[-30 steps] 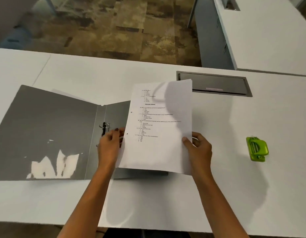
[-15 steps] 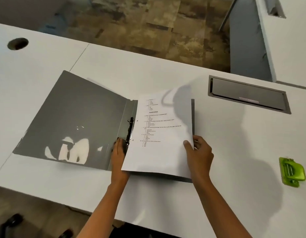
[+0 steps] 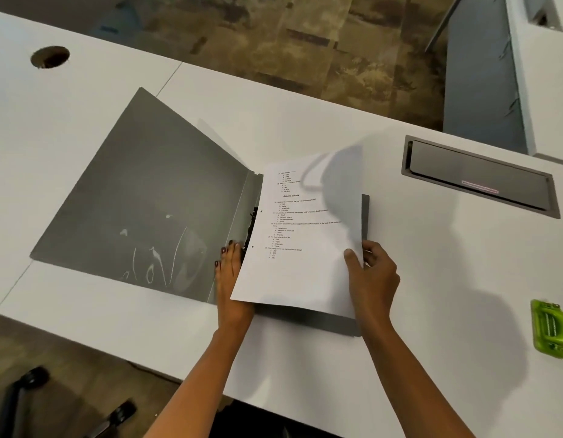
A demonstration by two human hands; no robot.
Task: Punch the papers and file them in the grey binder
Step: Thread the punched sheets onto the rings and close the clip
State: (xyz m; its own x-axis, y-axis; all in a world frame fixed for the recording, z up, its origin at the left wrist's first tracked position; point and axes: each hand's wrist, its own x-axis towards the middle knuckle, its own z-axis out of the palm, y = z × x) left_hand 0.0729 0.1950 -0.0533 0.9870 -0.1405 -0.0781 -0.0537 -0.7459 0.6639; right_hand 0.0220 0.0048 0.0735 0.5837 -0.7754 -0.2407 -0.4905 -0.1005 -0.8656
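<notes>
Office: white desks [image 3: 305, 99] with cable hatch [image 3: 481, 177], grommet hole [image 3: 50, 56].

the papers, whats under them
Under the papers lies the grey binder, its right cover showing along right and near edges. Black rings peek out left; the rest is covered.

Bright light falls from above. Left of my left hand [image 3: 231, 279], white glare streaks the grey binder [image 3: 141, 197] cover. Beyond my right hand [image 3: 373, 276], a shadow darkens the paper [image 3: 305, 263] at its top corner. Another spreads soft over the table [image 3: 447, 279] to its right. Straight edges bow outward, and the fine print blurs.
</notes>
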